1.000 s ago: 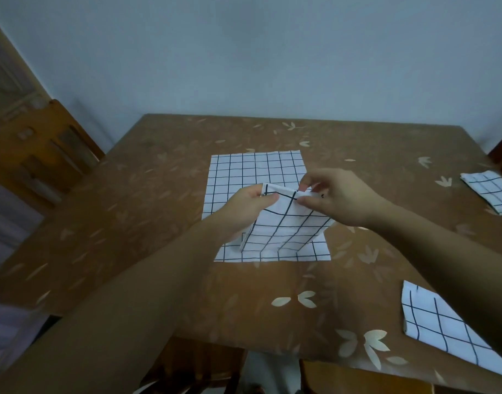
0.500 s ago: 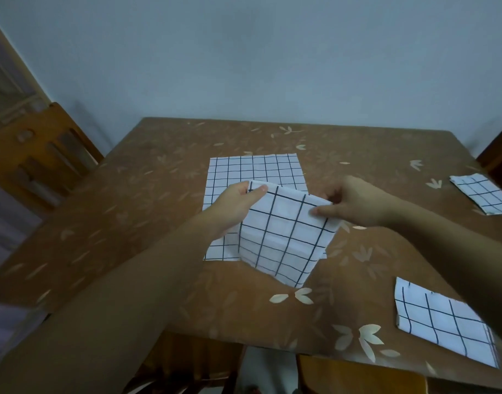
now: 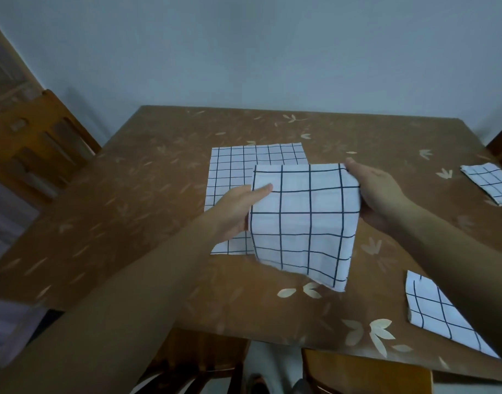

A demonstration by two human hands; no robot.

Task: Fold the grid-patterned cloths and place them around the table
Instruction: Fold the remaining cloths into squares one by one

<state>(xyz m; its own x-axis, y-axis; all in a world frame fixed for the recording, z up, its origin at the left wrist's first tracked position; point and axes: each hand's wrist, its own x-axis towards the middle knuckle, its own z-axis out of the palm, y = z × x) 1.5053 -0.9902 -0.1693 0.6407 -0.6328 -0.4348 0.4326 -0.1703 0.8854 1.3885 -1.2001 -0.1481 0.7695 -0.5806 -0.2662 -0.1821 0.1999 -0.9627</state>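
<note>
Over the table (image 3: 158,200), left hand (image 3: 232,214) and right hand (image 3: 382,194) fingers grip the folded cloth (image 3: 303,223), its long axis running near-to-far.

Dim, even, bluish light. A soft shadow lies on the wall (image 3: 244,52) behind the chair (image 3: 36,137) by the table's (image 3: 130,194) far left corner. Everything is slightly soft; the picture's lower corners look stretched and blurred.

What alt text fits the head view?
Left hand and right hand hold a folded cloth over a brown table and a flat cloth. Two more lie on the right: far cloth, near cloth. A chair stands left.
</note>
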